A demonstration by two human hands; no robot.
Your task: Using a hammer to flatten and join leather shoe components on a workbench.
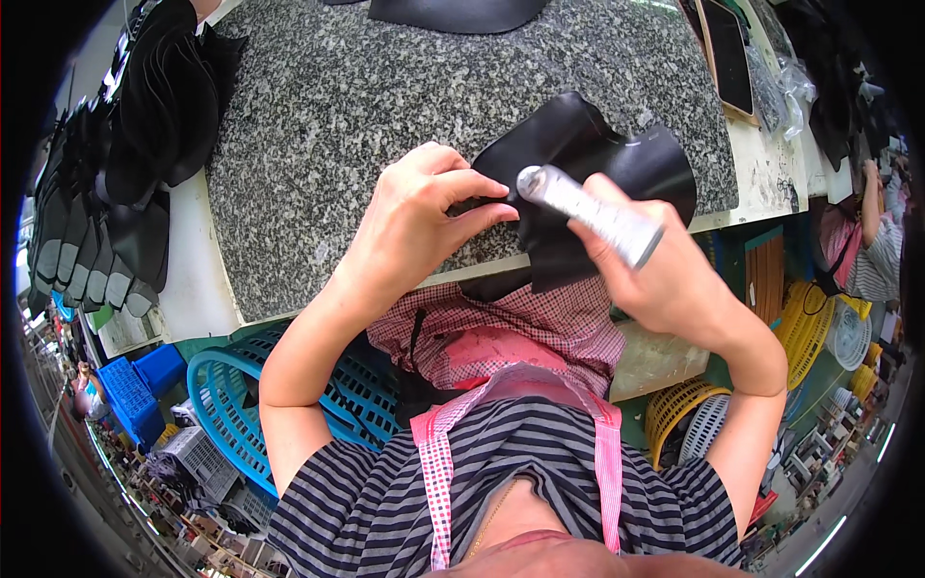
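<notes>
A black leather piece (568, 144) with a curved outline lies on the speckled stone slab, its near part hanging over the front edge. At its left edge my left hand (419, 212) is closed in a pinch, thumb and forefinger gripping the leather. My right hand (665, 270) is closed round a silver hammer (602, 217), held above the leather. Motion smears the hammer, and its handle is hidden by my fingers. Its rounded end hangs close to my left fingertips; whether it touches the leather I cannot tell.
Stacked black leather pieces (164, 106) stand at the left of the stone slab (318, 144). Another black piece (458, 12) lies at its far edge. A phone (727, 58) rests at the far right. Blue (226, 414) and yellow baskets (674, 414) stand below. Another person (872, 250) is at the far right.
</notes>
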